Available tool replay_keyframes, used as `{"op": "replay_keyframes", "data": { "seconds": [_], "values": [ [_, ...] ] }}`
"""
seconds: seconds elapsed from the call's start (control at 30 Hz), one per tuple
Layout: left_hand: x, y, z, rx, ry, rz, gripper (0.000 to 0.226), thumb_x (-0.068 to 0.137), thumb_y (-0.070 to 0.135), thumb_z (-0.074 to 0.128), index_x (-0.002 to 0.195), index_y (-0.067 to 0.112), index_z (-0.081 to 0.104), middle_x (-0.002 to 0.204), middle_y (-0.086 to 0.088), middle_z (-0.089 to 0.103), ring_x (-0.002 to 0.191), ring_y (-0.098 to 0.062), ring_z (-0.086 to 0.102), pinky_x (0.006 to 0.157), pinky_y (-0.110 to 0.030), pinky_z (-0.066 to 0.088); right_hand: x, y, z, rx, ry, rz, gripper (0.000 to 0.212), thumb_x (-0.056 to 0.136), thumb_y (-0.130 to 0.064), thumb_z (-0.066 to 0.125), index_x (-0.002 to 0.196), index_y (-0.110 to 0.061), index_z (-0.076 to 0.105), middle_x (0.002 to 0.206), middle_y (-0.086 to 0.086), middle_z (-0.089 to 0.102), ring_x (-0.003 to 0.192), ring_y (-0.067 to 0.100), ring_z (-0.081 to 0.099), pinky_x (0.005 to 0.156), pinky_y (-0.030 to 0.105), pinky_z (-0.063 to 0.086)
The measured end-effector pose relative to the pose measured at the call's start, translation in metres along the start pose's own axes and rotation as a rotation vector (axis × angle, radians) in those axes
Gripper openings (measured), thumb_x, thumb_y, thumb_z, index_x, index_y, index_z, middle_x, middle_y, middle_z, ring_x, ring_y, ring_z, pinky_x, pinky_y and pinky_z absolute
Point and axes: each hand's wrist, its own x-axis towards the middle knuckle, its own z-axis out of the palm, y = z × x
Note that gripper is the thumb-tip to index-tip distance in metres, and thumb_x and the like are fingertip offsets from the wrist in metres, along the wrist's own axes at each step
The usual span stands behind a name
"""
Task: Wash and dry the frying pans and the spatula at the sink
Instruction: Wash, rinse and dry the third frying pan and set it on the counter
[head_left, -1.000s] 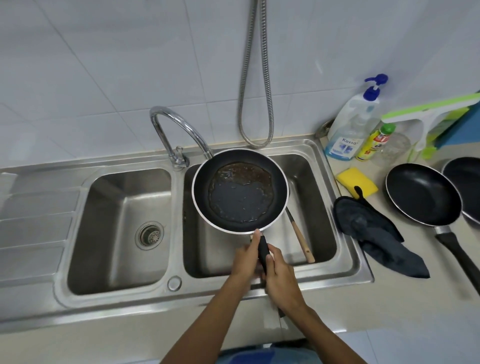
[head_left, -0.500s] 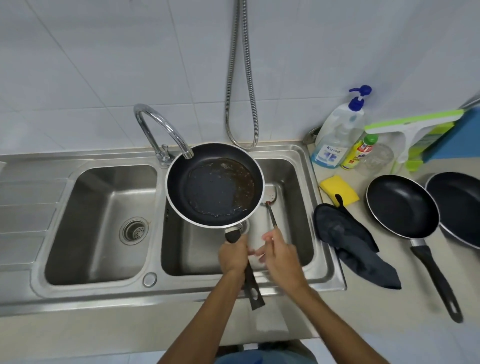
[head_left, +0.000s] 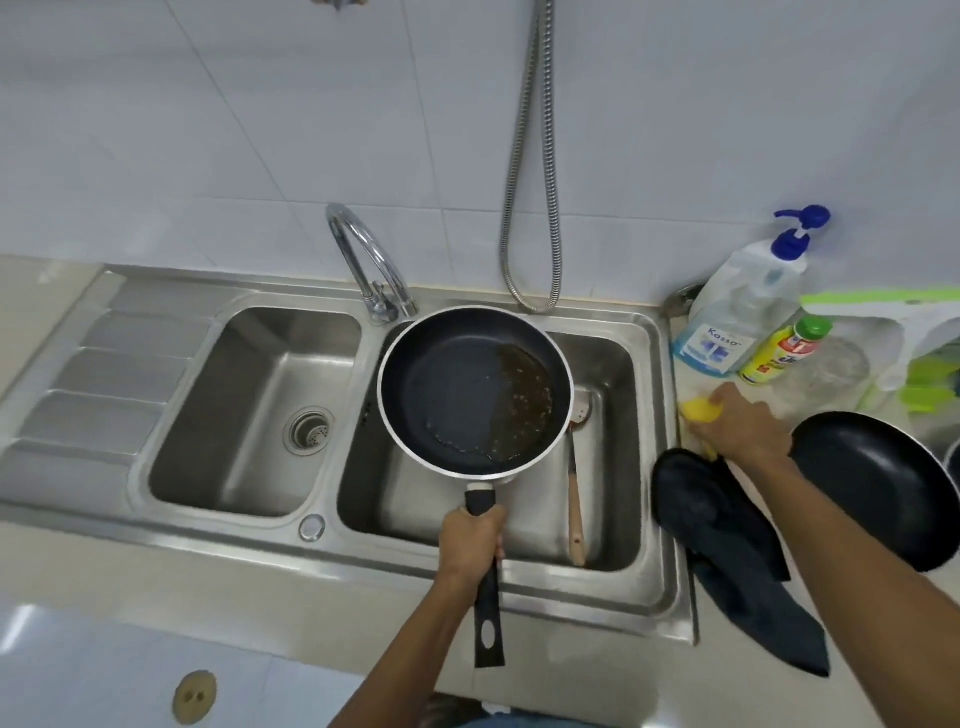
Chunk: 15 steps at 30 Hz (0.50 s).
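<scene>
Over the right-hand basin of the sink (head_left: 660, 467) the left hand (head_left: 470, 540) holds the dirty frying pan (head_left: 475, 389) by its black handle, fingers clenched round it, with the tap (head_left: 371, 260) just beyond its far rim and the spatula (head_left: 575, 478) lying in the basin beside it. Out right on the bench (head_left: 883, 649), the right hand (head_left: 743, 423) closes its fingers on the yellow sponge (head_left: 698, 408), hemmed in by soap bottles (head_left: 743, 317), a dark cloth (head_left: 727, 545) and a second pan (head_left: 878, 488); the left basin sits open. Half a second ago that hand was at the handle, and the grease now pools right.
</scene>
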Motion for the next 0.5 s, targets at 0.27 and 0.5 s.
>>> {"op": "replay_keyframes", "data": {
  "seconds": [0.27,0.5],
  "values": [
    [-0.003,-0.002,0.003,-0.003,0.022,-0.003,0.025,0.086,0.011,0.063,0.062,0.011,0.056,0.051,-0.005,0.050,0.042,-0.018,0.045,0.047,-0.028,0.042,-0.009,-0.015,-0.014,0.042,0.535,-0.218,0.046,0.084,-0.035,0.075,0.119,-0.012,0.057,0.106,0.031,0.059,0.094,0.050,0.058,0.078,0.056,0.050],
    [-0.008,-0.003,-0.003,0.022,-0.004,0.023,0.031,0.081,0.014,0.064,0.052,0.014,0.053,0.049,-0.007,0.048,0.043,-0.020,0.045,0.049,-0.028,0.040,-0.081,-0.149,0.014,0.129,0.385,-0.991,0.046,0.084,-0.047,0.071,0.125,-0.027,0.065,0.117,0.004,0.064,0.101,0.029,0.060,0.087,0.042,0.052]
  ]
}}
